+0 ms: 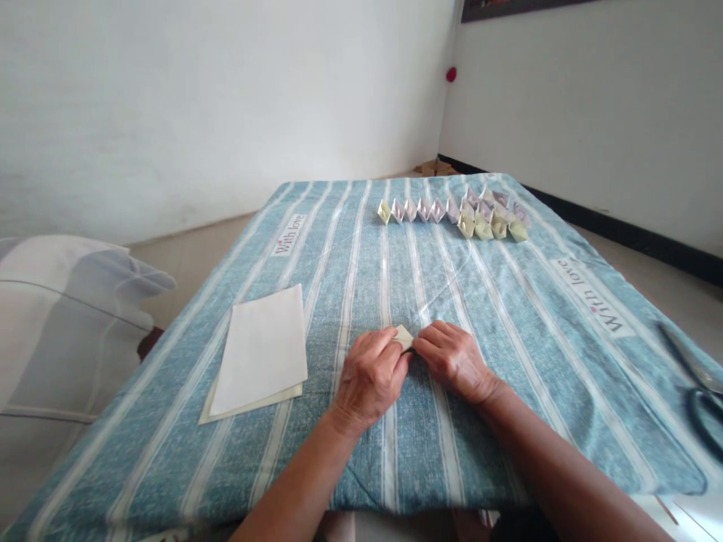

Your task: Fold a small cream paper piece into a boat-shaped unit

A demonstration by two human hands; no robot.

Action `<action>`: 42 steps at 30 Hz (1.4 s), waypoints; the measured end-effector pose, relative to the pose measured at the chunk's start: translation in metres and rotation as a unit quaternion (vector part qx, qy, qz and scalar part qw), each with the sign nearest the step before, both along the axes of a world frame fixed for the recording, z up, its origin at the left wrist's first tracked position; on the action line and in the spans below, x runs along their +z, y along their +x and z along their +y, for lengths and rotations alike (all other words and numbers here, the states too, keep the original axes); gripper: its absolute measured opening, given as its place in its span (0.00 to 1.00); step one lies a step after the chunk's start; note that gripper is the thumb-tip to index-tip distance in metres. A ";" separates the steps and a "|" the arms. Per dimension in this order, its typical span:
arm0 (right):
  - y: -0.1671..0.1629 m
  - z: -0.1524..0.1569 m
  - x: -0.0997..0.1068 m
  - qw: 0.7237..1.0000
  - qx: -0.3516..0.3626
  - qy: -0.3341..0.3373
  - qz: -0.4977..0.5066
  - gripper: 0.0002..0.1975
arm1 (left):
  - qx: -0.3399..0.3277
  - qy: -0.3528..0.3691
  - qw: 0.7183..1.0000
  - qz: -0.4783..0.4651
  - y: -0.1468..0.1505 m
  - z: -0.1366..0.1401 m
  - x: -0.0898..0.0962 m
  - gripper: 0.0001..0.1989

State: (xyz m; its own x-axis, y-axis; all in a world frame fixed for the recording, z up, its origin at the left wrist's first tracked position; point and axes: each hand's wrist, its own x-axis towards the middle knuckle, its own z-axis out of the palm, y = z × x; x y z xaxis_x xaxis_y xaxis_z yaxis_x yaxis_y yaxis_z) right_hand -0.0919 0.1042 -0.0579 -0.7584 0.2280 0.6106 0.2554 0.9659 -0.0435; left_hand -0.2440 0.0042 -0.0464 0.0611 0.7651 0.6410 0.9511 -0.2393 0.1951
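Note:
A small folded piece of pale yellow paper (403,336) lies between my two hands near the middle of the table. My left hand (373,373) is closed on its left side, fingers bent over it and hiding much of it. On the other side my right hand (452,357) pinches the right edge with curled fingers. Left of my hands rests a stack of white and pale yellow paper sheets (263,350). Toward the far right stand several folded paper pieces (422,211) in rows, some pale yellow, others light purple.
A blue and white striped cloth (339,301) covers the table. Scissors (697,376) with dark handles lie at the right edge. Left of the table is something draped in checked fabric (68,324). White walls (226,98) stand behind.

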 end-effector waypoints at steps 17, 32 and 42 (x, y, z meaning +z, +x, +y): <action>0.029 -0.001 0.003 0.995 0.003 -0.049 -0.083 0.14 | -0.014 -0.175 0.984 -0.024 0.001 0.006 -0.003 0.12; 0.018 -0.037 -0.010 0.988 -0.108 -0.068 -0.091 0.21 | -0.015 -0.168 0.986 -0.007 0.003 0.005 -0.005 0.09; 0.017 -0.039 -0.014 0.984 -0.136 -0.054 -0.102 0.22 | 0.063 -0.129 0.990 0.005 -0.012 -0.004 -0.006 0.14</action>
